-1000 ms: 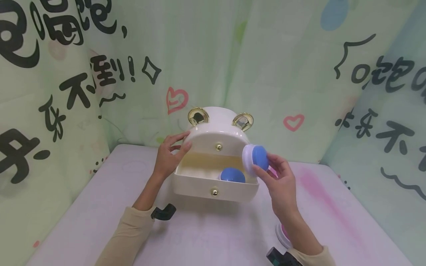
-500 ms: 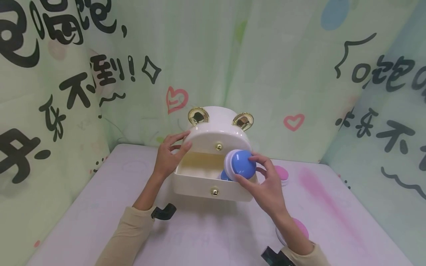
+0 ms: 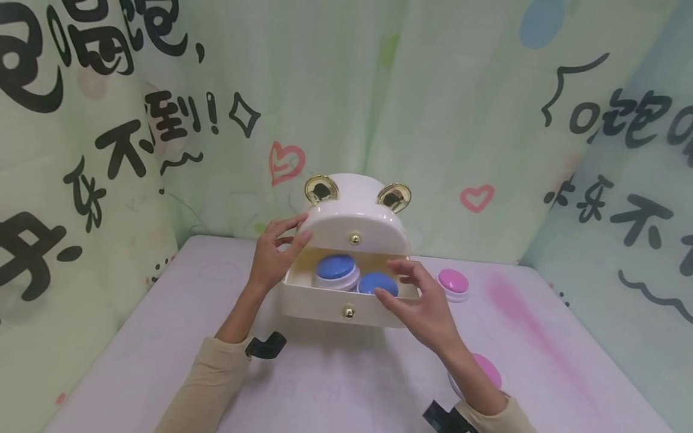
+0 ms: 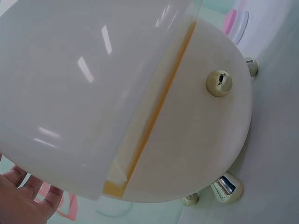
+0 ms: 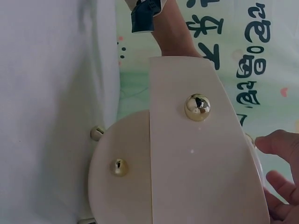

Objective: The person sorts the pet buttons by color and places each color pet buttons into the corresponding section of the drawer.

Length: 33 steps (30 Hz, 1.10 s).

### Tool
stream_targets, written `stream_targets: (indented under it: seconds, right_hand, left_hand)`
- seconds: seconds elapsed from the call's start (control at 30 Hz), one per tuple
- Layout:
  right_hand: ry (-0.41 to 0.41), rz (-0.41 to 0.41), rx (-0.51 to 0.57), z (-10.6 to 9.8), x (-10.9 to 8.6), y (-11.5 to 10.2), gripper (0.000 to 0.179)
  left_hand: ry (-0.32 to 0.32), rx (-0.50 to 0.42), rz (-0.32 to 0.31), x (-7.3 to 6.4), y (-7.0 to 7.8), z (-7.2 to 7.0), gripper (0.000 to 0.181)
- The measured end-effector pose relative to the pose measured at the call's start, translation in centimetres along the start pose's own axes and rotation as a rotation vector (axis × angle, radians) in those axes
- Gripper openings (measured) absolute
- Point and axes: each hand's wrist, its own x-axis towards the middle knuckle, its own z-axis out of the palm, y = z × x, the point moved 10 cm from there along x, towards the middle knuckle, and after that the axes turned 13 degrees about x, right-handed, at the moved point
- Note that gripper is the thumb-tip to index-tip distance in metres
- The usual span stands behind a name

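A round white cabinet [image 3: 360, 204] with two gold ear-like pieces on top has its middle drawer [image 3: 319, 307] pulled out. Inside the drawer, a round white piece with a blue domed top [image 3: 335, 267] stands on the left, and a second blue-topped piece [image 3: 373, 281] lies to its right, partly behind the front wall. My left hand [image 3: 275, 255] rests against the cabinet's upper left side, thumb toward the front; its fingers [image 4: 30, 186] show along the white edge in the left wrist view. My right hand [image 3: 425, 307] hovers at the drawer's right end, fingers spread and holding nothing.
Two pink-topped white pieces are on the tabletop [image 3: 325, 385] at the right: one pink-topped piece [image 3: 453, 282] beyond the right hand, the other pink-topped piece [image 3: 489, 370] partly behind the right forearm. Printed curtains [image 3: 455, 120] hang close behind and on both sides.
My right hand has moved left with a blue-topped piece, set it in the drawer's left part and let go. The right hand is now back at the drawer's right end. The left hand has stayed put.
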Motion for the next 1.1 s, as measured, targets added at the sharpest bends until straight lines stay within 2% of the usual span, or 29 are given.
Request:
stream_targets:
  seconds: [0.23, 0.27, 0.5, 0.77, 0.97, 1.1]
  right_hand:
    - [0.019, -0.034, 0.035, -0.1, 0.0, -0.5, 0.043]
    - [0.018, -0.044, 0.043, -0.1, 0.0, -0.7, 0.042]
    - [0.01, -0.112, 0.08, 0.1, -0.5, -2.2, 0.034]
    - [-0.009, -0.115, 0.088, 0.5, -1.3, -3.1, 0.029]
    - [-0.041, -0.189, 0.137, 1.2, -2.0, -4.4, 0.028]
    - [-0.076, -0.23, 0.122, 2.0, -2.6, -4.7, 0.029]
  left_hand:
    - [0.01, -0.016, 0.005, 0.8, -3.6, 1.0, 0.043]
    - [0.011, -0.016, 0.006, 0.8, -3.7, 1.0, 0.043]
    - [0.004, -0.025, 0.026, 0.8, -3.5, 0.9, 0.042]
    - [0.01, -0.026, 0.038, 0.8, -3.5, 0.8, 0.04]
    - [0.013, -0.023, 0.026, 0.7, -3.4, 0.8, 0.043]
    - [0.008, -0.023, 0.022, 0.7, -3.5, 0.9, 0.043]
